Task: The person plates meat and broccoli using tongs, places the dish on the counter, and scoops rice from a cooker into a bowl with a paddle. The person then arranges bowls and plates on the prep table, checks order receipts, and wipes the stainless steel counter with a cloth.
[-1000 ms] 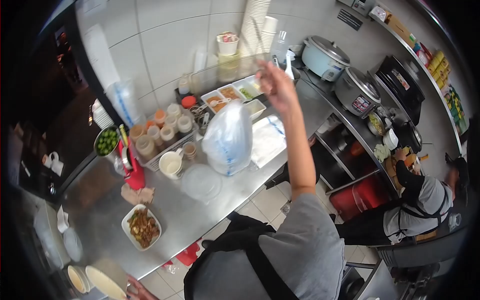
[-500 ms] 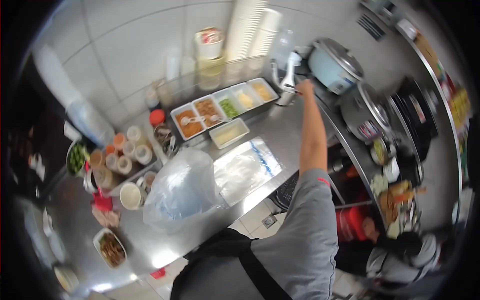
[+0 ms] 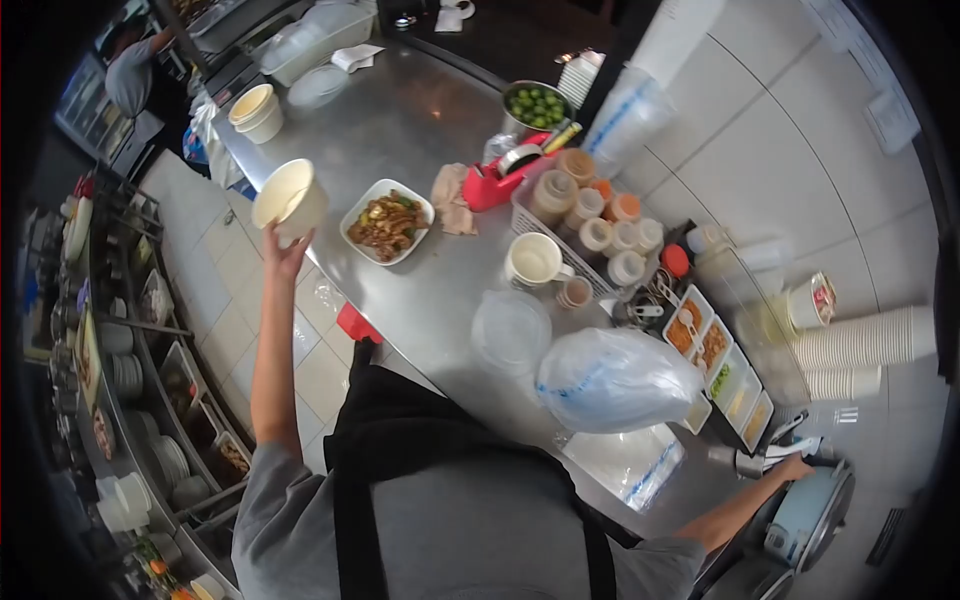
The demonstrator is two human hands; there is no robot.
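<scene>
My left hand [image 3: 287,250] is closed on the lower side of a white paper bowl [image 3: 290,195], tilted with its opening facing up, over the counter's front edge. To its right, a square white dish of cooked stir-fried food [image 3: 388,222] stands on the steel counter. At the far right, my right hand [image 3: 796,468] is stretched out beside the blue rice cooker [image 3: 808,510]. Its fingers look closed next to a metal container [image 3: 748,462] with white-handled utensils; what they grip is too small to make out.
Stacked paper bowls [image 3: 256,115] stand at the counter's far-left edge. A red tape dispenser [image 3: 500,180], a basket of sauce bottles [image 3: 590,215], a mug [image 3: 535,258], a puffed plastic bag [image 3: 620,380] and topping trays [image 3: 718,360] line the counter. Another person [image 3: 135,80] is at upper left.
The view has swung to the left. My left hand, unseen before, is now visible holding the paper bowl. My right hand stays near the metal container and the rice cooker.
</scene>
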